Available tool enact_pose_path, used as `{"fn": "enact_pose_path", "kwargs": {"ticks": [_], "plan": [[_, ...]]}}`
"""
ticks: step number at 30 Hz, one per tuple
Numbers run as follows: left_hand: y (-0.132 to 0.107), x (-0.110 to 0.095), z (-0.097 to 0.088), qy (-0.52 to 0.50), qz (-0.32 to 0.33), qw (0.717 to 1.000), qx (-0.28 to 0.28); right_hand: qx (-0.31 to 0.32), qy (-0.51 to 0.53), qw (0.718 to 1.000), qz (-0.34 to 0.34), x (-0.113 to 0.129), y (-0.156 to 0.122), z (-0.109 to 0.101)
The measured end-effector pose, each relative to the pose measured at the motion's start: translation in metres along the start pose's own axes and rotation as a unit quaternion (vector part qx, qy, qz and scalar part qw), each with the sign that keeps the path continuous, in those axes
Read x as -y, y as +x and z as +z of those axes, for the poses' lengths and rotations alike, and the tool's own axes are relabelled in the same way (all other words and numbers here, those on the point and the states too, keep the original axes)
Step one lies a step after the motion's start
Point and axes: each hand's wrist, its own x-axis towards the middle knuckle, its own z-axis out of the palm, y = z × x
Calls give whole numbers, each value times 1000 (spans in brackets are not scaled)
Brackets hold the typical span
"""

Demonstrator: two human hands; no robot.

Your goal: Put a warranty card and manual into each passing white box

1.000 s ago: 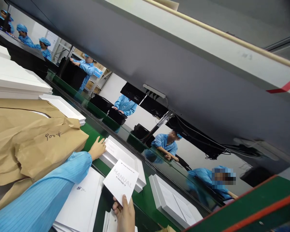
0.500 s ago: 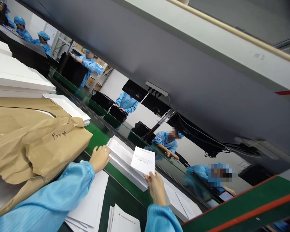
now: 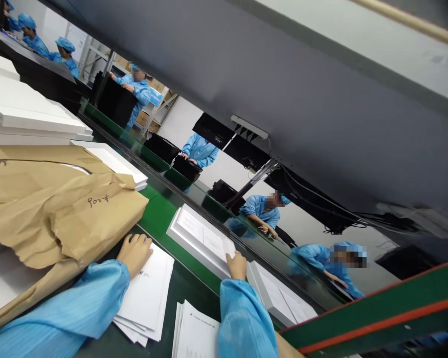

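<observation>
My left hand (image 3: pixel 135 253) rests with bent fingers on a stack of white leaflets (image 3: pixel 147 294) on the bench, beside the brown paper wrapping (image 3: pixel 56 209). It grips nothing that I can see. My right hand (image 3: pixel 236 265) reaches forward to an open white box (image 3: pixel 194 234) on the green belt (image 3: pixel 157 215). Its fingertips press down on the white manual (image 3: pixel 213 242) that lies flat inside the box. A second stack of manuals (image 3: pixel 196 330) lies under my right sleeve.
Another open white box (image 3: pixel 280 298) follows on the belt to the right. White box lids (image 3: pixel 33 122) are piled at the left. A grey overhead shelf (image 3: pixel 283 89) hangs low above the belt. Several people in blue work on the far side.
My right hand carried the manual forward and laid it in the box, then let it go. My left hand drew back from the box to the leaflet stack.
</observation>
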Motion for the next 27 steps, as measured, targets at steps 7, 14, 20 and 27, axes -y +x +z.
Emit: {"fn": "enact_pose_path", "kwargs": {"ticks": [7, 14, 20, 27], "plan": [[2, 2, 0, 3, 13, 1000, -24, 113, -152, 981, 29, 9, -23, 12], [5, 5, -4, -37, -11, 999, -28, 152, -96, 980, -81, 57, -73, 4], [6, 9, -9, -62, -36, 997, -12, 196, 28, 967, -159, 90, -192, 25], [2, 4, -14, -61, -39, 997, -14, 191, 199, 954, -115, 111, -250, 29]]}}
